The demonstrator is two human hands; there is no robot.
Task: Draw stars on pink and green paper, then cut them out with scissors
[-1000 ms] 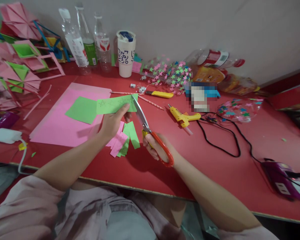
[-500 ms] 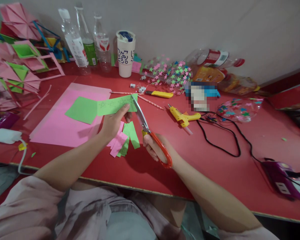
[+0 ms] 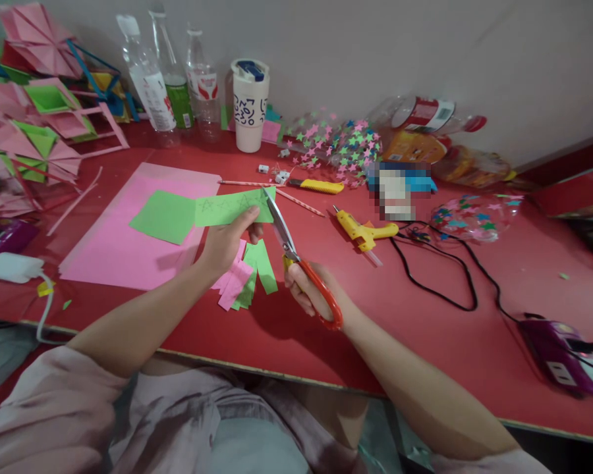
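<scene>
My left hand (image 3: 230,240) pinches a green paper strip (image 3: 217,209) with star outlines drawn along it, thumb on top. In my right hand (image 3: 309,289) is a pair of scissors (image 3: 320,294) with red-orange handles. Their blades meet the strip near its right end; how far they cut in is hard to see. Below the hands, several small pink paper strips (image 3: 233,283) and green paper strips (image 3: 265,266) lie overlapped on the red table (image 3: 286,345). Left of the strip, a green paper square (image 3: 163,217) rests on a large pink sheet (image 3: 113,250).
A yellow glue gun (image 3: 366,230) with a black cord lies to the right. Behind the strip are a yellow cutter knife (image 3: 321,187) and striped sticks (image 3: 299,201). Bottles, a white tumbler (image 3: 250,118) and bags of paper stars (image 3: 358,145) line the wall. Folded paper crafts (image 3: 39,112) stand left.
Both hands, the strip and the scissors appear almost where they were. The whole view has shifted very slightly, and the blades look a little more closed at the strip's right end.
</scene>
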